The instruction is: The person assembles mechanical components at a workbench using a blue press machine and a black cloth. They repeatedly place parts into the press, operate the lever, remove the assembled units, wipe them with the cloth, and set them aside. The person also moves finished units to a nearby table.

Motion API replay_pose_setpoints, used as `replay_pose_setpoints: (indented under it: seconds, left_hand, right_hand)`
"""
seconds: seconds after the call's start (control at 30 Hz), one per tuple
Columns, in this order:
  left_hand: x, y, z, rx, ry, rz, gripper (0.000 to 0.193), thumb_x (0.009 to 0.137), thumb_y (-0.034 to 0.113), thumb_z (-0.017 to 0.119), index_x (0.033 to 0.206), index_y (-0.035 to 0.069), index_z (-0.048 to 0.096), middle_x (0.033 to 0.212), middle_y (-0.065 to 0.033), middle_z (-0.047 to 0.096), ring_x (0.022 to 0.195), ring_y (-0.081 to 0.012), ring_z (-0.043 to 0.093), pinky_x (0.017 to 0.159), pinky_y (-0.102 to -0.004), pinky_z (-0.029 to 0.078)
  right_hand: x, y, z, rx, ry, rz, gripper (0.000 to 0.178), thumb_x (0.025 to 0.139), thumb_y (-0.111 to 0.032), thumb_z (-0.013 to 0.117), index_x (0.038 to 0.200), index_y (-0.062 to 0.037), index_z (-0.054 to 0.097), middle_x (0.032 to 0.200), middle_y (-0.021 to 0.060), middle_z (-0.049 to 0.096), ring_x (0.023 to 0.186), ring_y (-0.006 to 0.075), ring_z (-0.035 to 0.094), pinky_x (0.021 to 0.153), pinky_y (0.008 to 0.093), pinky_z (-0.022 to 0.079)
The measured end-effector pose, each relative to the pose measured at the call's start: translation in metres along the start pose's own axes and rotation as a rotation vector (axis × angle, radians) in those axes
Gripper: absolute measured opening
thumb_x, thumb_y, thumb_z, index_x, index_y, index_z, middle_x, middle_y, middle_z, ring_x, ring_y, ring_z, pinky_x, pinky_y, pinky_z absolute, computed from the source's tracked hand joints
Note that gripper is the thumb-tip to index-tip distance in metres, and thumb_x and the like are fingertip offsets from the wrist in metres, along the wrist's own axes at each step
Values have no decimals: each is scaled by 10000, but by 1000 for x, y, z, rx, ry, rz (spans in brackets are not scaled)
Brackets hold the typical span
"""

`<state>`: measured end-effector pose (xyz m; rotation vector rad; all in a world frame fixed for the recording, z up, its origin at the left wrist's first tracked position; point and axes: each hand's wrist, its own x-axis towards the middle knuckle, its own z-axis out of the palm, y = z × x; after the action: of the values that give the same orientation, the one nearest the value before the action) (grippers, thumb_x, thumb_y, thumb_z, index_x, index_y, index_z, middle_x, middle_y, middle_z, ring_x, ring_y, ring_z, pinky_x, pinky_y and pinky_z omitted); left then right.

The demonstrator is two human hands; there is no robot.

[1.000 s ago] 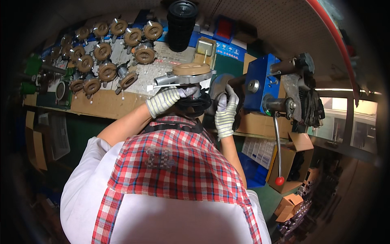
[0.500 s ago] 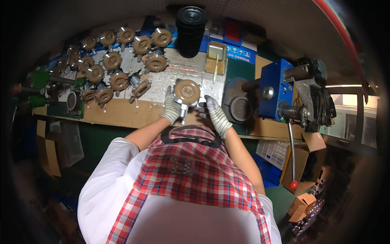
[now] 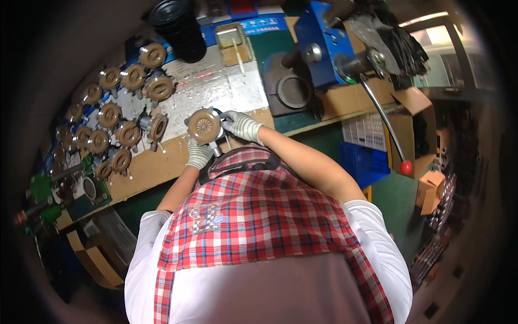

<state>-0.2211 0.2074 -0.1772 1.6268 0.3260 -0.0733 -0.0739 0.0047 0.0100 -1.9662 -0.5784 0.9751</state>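
In front of my waist is a round metal part (image 3: 204,127) with a brown disc face with radial slots and a short silver stem pointing toward me. My left hand (image 3: 199,153), in a striped knit glove, is closed on its lower left side; the part hides most of its fingertips. My right hand (image 3: 245,128), gloved alike, has its fingers curled at the right rim of the same part. Some of those fingers are hidden behind it. Several similar brown-faced parts (image 3: 128,133) stand in rows to the left on the bench.
A black stack of round pieces (image 3: 181,32) stands at the back, beside a tray with a brush (image 3: 236,46). To the right is a blue press (image 3: 318,48) with a long red-knobbed lever (image 3: 386,121). Left is a green device (image 3: 46,191). Cardboard boxes (image 3: 97,259) sit below the bench.
The view has turned, so the bench appears tilted and shifted left. My right hand, earlier apart from the round part with fingers spread, has come in to its right rim.
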Motion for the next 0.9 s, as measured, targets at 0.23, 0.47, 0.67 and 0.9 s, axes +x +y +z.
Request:
replay_pose_setpoints:
  seconds: [0.23, 0.47, 0.67, 0.9]
  left_hand:
    - [-16, 97, 28, 906, 1, 92, 393, 837, 272, 666, 1209, 144, 661, 1270, -138, 641, 1249, -355, 529, 1116, -476, 360]
    - [-44, 125, 10, 965, 90, 149, 415, 801, 191, 704, 1204, 118, 635, 1289, -236, 557, 1199, -453, 505, 1056, -513, 409]
    - [-27, 191, -78, 731, 401, 331, 199, 924, 147, 598, 1090, 101, 699, 938, -148, 717, 842, -366, 690, 761, -437, 561]
    - [241, 318, -201, 1006, 731, 309, 451, 885, 260, 668, 1286, 82, 564, 1248, -168, 625, 1139, -347, 607, 968, -441, 498]
  right_hand:
    - [-1, 22, 4, 197, 145, -15, 502, 979, -240, 568, 1408, 6, 482, 1273, 260, 622, 1184, 320, 612, 1018, 381, 475]
    - [20, -15, 9, -137, 233, 139, 580, 909, -314, 667, 1398, -50, 501, 1291, 264, 561, 1199, 402, 561, 1056, 434, 447]
    - [15, -20, -5, -166, 176, 133, 590, 926, -347, 647, 1399, -29, 493, 1262, 255, 549, 1180, 380, 568, 1051, 428, 445]
    - [-16, -34, -23, -142, 587, 92, 505, 967, -322, 582, 1338, 18, 535, 1237, 247, 564, 1154, 394, 570, 1031, 437, 442]
